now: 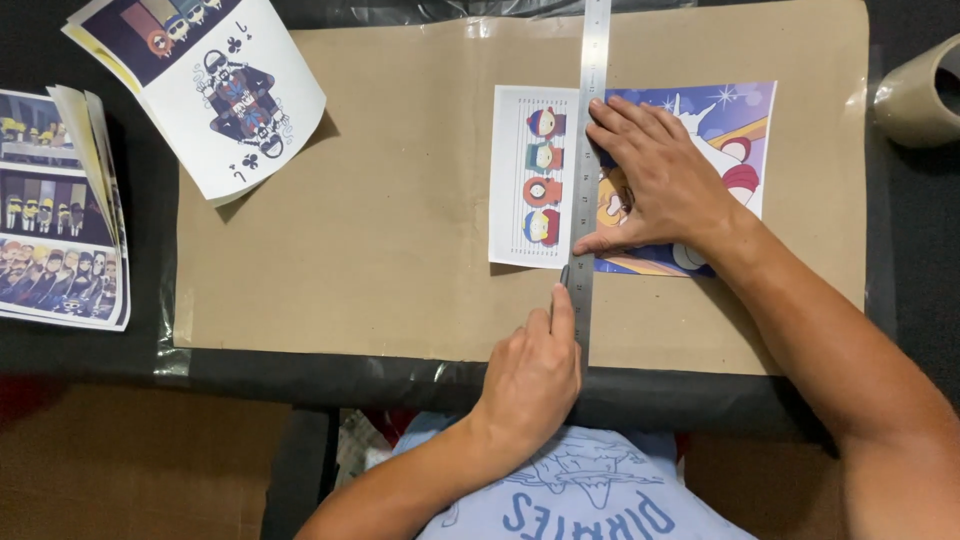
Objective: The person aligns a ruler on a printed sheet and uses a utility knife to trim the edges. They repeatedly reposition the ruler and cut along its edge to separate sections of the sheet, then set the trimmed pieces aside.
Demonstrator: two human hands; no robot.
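A person's right hand (655, 180) lies flat, fingers spread, pinning a steel ruler (588, 170) down across a colourful cartoon print (530, 180) on a brown cardboard sheet (380, 220) covering the counter (900, 250). The left hand (532, 375), its grip curled tight around a small cutting blade (564, 275), sets the tip against the ruler's edge at the print's lower border. More printed sheets (210, 80) and a stack of prints (60, 210) lie well apart on the left; a tape roll (915, 95) sits at the far right.
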